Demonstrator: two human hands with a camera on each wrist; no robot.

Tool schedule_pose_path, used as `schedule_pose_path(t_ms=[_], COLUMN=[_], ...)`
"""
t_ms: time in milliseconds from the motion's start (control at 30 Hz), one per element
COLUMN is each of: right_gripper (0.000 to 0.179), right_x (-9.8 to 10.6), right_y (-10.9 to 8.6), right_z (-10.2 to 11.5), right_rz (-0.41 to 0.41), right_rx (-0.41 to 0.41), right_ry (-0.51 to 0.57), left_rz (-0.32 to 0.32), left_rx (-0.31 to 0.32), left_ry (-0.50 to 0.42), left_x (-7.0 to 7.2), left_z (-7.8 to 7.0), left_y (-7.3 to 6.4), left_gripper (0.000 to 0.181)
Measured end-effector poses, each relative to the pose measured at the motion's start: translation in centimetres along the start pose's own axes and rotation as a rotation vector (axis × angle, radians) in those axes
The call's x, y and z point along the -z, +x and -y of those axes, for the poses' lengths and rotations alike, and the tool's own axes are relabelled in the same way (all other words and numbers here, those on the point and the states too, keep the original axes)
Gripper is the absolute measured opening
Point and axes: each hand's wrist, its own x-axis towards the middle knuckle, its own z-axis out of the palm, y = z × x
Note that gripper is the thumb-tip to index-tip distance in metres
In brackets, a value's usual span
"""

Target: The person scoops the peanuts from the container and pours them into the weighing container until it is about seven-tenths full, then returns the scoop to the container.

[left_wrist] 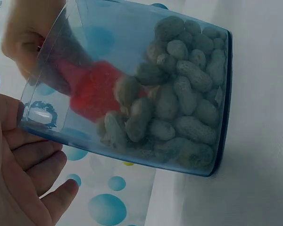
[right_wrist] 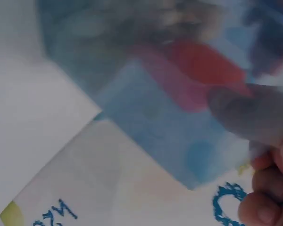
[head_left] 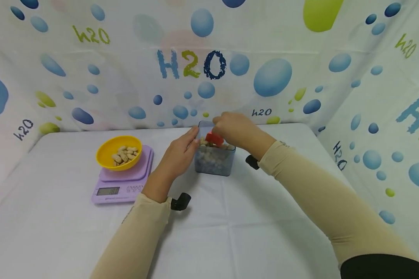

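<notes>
A clear bluish plastic container [head_left: 214, 162] stands upright on the table, part-filled with unshelled peanuts [left_wrist: 186, 94]. My right hand [head_left: 235, 128] reaches over its top and grips a red scoop [head_left: 214, 138] by the handle. The scoop's head [left_wrist: 96, 89] is inside the container, up against the peanuts; the thumb [right_wrist: 245, 110] lies along it in the right wrist view. At the container's left side is my left hand [head_left: 181, 153], its fingers [left_wrist: 35, 153] loosely extended and touching the wall near the rim. A yellow bowl [head_left: 104, 157] holding several peanuts stands left of that hand.
Under the bowl is a purple kitchen scale [head_left: 144, 162] with lit digits on its display [head_left: 108, 191]. The white-covered table [head_left: 265, 217] meets a patterned curtain [head_left: 125, 85] close behind the container. Another patterned panel [head_left: 363, 128] closes off the right side.
</notes>
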Motion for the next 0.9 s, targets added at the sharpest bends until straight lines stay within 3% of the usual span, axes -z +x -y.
schedule_pose_path(t_ms=[200, 367, 500, 567, 900], right_gripper=[0.012, 0.012, 0.012, 0.01, 0.007], right_x=[-1.3, -1.4, -1.3, -1.3, -0.6], right_y=[1.4, 2.1, 2.5, 2.6, 2.1], right_z=[0.8, 1.3, 1.2, 0.9, -0.1], right_rz=[0.127, 0.157, 0.164, 0.173, 0.215], right_rx=[-0.04, -0.078, -0.041, -0.033, -0.065], right_ry=[0.117, 0.018, -0.105, -0.112, 0.033], left_rz=[0.049, 0.066, 0.058, 0.065, 0.073], left_rx=[0.036, 0.014, 0.007, 0.007, 0.031], left_ry=[-0.002, 0.059, 0.098, 0.109, 0.13], left_x=[-0.5, -0.5, -0.2, -0.1, -0.2], left_z=[0.0, -0.1, -0.2, -0.3, -0.7], left_y=[-0.1, -0.2, -0.2, -0.3, -0.1], left_gripper=[0.063, 0.083, 0.084, 0.083, 0.083])
